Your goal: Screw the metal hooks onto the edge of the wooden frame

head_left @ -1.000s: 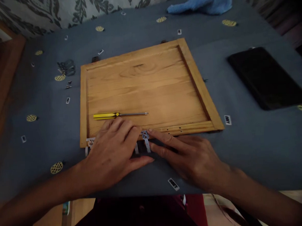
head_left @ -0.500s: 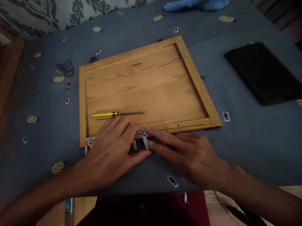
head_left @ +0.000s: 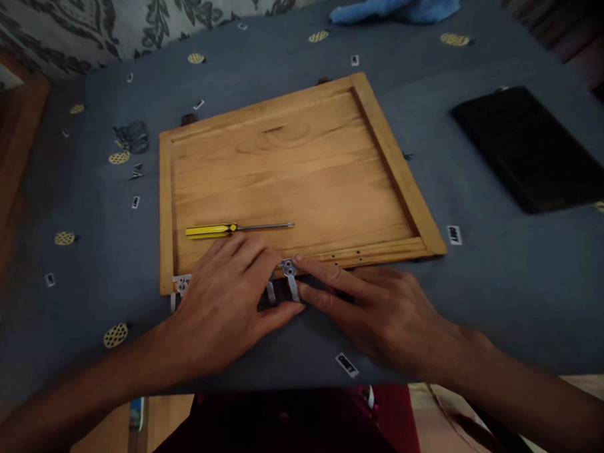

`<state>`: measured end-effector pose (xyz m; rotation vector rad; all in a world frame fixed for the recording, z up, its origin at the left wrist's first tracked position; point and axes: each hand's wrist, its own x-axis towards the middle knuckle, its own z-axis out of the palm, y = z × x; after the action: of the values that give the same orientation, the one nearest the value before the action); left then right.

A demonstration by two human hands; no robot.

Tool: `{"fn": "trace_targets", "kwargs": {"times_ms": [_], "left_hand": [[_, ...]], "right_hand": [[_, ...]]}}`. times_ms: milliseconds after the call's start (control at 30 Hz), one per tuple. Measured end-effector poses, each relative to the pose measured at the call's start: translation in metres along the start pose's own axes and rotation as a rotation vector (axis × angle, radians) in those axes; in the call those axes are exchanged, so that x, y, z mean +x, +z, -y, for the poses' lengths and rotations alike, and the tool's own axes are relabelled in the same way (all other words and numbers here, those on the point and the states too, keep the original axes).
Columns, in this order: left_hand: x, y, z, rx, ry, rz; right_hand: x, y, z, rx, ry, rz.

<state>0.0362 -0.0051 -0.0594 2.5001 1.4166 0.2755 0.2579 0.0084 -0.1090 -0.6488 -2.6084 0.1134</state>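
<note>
A framed wooden panel [head_left: 289, 167] lies flat on a blue-grey cloth. Small metal brackets sit along its near edge; one bracket [head_left: 289, 275] shows between my hands and another bracket [head_left: 180, 285] sits at the near left corner. My left hand [head_left: 224, 303] lies palm down over the near edge, fingers together on the wood, thumb stretched toward the bracket. My right hand [head_left: 370, 307] rests flat on the cloth, fingers stretched out, index fingertip touching the bracket. A yellow-handled screwdriver [head_left: 232, 229] lies on the panel just beyond my left fingers.
A black flat slab [head_left: 533, 149] lies at the right. A blue cloth [head_left: 397, 2] is bunched at the far edge. Small metal parts [head_left: 132, 137] and labels are scattered at the left. A patterned wall stands behind the table.
Almost nothing has changed. Both hands stay on the bracket at the panel's near edge; the view shifted slightly.
</note>
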Motion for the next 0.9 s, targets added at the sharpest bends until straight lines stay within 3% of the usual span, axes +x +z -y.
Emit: {"fn": "trace_targets", "kwargs": {"times_ms": [900], "left_hand": [[0.000, 0.000, 0.000, 0.012, -0.005, 0.002]], "right_hand": [[-0.001, 0.004, 0.001, 0.047, -0.002, -0.106]]}}
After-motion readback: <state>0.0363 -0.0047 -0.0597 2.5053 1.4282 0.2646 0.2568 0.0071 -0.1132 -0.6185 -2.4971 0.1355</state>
